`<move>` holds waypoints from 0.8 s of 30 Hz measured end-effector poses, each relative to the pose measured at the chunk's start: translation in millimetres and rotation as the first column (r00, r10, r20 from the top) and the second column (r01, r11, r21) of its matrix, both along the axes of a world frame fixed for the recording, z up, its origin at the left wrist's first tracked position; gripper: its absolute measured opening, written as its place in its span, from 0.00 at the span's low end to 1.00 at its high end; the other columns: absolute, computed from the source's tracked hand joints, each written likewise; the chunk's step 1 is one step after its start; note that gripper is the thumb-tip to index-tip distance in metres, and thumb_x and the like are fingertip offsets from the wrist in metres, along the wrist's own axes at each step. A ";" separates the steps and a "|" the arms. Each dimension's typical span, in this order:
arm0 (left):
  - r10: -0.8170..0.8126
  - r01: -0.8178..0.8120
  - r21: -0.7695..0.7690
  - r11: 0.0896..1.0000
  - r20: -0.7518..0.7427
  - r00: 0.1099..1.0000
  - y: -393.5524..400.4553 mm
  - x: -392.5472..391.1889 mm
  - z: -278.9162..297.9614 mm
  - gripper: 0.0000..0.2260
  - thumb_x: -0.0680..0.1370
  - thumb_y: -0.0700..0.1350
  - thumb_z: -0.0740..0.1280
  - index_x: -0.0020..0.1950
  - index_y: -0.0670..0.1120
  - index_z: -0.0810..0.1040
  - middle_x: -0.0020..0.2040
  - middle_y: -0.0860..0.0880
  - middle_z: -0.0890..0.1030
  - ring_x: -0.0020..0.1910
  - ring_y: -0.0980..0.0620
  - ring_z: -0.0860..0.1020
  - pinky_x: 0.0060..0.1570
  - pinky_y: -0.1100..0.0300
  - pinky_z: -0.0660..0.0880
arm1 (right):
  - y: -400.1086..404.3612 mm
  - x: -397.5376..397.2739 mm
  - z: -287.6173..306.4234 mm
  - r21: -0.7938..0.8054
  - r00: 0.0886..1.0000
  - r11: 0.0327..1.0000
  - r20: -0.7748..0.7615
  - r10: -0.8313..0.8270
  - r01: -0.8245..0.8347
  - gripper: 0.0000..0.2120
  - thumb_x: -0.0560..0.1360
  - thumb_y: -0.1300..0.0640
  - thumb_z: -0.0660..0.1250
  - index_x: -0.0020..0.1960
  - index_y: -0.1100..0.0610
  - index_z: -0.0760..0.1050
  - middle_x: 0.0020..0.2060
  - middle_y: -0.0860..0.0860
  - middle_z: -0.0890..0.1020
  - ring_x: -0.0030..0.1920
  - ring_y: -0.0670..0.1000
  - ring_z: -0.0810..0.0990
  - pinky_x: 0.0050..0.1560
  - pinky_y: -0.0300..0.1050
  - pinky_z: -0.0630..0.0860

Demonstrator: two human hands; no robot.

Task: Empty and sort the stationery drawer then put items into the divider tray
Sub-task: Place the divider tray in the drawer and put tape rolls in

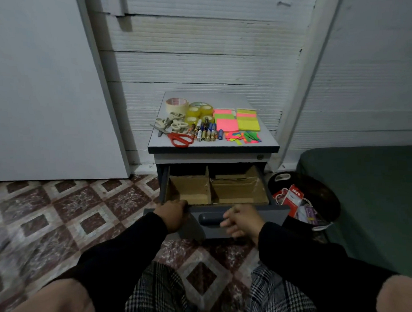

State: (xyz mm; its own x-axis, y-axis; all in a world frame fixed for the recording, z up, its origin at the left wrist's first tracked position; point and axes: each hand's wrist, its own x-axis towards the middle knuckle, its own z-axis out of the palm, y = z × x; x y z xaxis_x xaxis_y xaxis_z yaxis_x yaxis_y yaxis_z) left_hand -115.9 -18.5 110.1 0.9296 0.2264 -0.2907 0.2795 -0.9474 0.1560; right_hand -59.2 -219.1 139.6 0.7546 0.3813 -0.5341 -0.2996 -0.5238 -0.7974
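Now, line by line:
Drawer: the top drawer of the small grey cabinet is pulled out toward the person; its grey front carries a dark rounded handle.
Divider tray: a brown cardboard divider tray sits inside the drawer, with one wall running front to back down the middle and a cross wall toward the rear; the compartments in view hold nothing.
Left hand: the left hand is curled over the drawer's front left corner, fingers wrapped on the top edge.
Right hand: the right hand is just right of the handle, fingers loosely bent and motion-blurred; I cannot tell whether it touches the handle or the drawer front.
Worktop: the cabinet worktop carries the sorted stationery.
Tapes: a cream tape roll at the back left, yellowish clear tape rolls just beside it.
Scissors: red-handled scissors at the front left, pale-handled scissors behind them.
Batteries: a cluster of batteries in the middle.
Sticky notes: pink, green and yellow sticky note pads on the right, small neon page flags in front of them.
Floor: a dark bin with packaging stands on the patterned tiles right of the cabinet.
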 end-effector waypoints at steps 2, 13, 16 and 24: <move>-0.009 0.009 0.018 1.000 -0.019 1.000 -4.8 -2.6 3.6 0.16 0.81 0.51 0.56 0.68 0.47 0.67 0.66 0.45 0.72 0.63 0.44 0.72 0.63 0.49 0.69 | -4.6 15.6 -3.5 -0.139 0.937 0.988 0.331 0.112 -0.069 0.07 0.78 0.61 0.60 0.41 0.54 0.71 0.41 0.52 0.79 0.40 0.51 0.76 0.42 0.46 0.75; -0.075 0.070 -0.045 0.997 -0.112 0.991 -16.7 -30.7 15.1 0.18 0.80 0.52 0.60 0.68 0.47 0.68 0.65 0.45 0.73 0.62 0.46 0.73 0.61 0.53 0.71 | -39.5 32.3 -4.7 -0.789 0.606 0.453 0.132 0.784 -0.415 0.22 0.75 0.56 0.66 0.67 0.59 0.67 0.64 0.58 0.74 0.62 0.57 0.74 0.61 0.49 0.73; -0.075 0.068 -0.061 0.996 -0.134 0.988 -19.8 -34.2 16.2 0.17 0.80 0.52 0.61 0.67 0.47 0.69 0.64 0.45 0.74 0.61 0.46 0.74 0.60 0.54 0.71 | -42.2 27.2 1.9 -0.803 0.576 0.411 0.104 0.810 -0.432 0.25 0.76 0.56 0.65 0.71 0.59 0.64 0.67 0.57 0.71 0.65 0.57 0.71 0.63 0.46 0.69; -0.094 0.087 -0.054 0.995 -0.143 0.985 -24.7 -54.5 11.7 0.17 0.79 0.52 0.61 0.65 0.47 0.70 0.63 0.46 0.75 0.61 0.47 0.75 0.59 0.55 0.72 | -40.6 13.2 7.6 -0.820 0.524 0.323 0.033 0.851 -0.472 0.22 0.76 0.57 0.67 0.67 0.61 0.67 0.64 0.58 0.73 0.64 0.57 0.72 0.53 0.45 0.70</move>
State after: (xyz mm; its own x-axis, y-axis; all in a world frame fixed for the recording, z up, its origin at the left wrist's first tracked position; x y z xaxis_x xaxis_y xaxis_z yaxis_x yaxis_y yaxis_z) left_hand -170.4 -43.2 121.8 0.8926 0.1261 -0.4328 0.2161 -0.9622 0.1654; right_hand -46.0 -259.7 147.3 0.5940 0.5438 -0.5928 0.6551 -0.7547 -0.0359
